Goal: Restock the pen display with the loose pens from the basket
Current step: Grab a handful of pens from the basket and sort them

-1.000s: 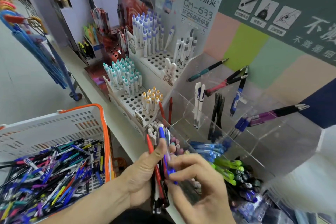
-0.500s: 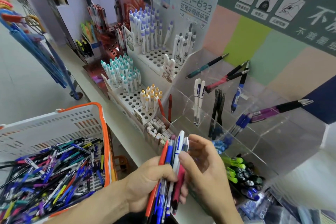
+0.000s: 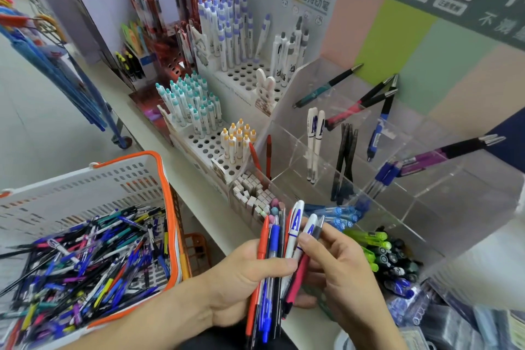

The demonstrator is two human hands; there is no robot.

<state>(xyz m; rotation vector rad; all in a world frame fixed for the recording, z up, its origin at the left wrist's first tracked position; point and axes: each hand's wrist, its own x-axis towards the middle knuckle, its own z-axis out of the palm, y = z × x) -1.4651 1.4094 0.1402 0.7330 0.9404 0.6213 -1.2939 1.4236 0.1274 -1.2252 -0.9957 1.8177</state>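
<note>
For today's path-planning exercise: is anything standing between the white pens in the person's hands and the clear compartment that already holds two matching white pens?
Nothing visible blocks the way. The white pens, held by the left hand and right hand, sit just below the open-topped clear compartment where two matching pens stand. Only its low front wall must be cleared.

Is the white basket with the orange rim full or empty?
Partly full: loose pens heap over the bottom of the white basket, well below its rim.
</note>
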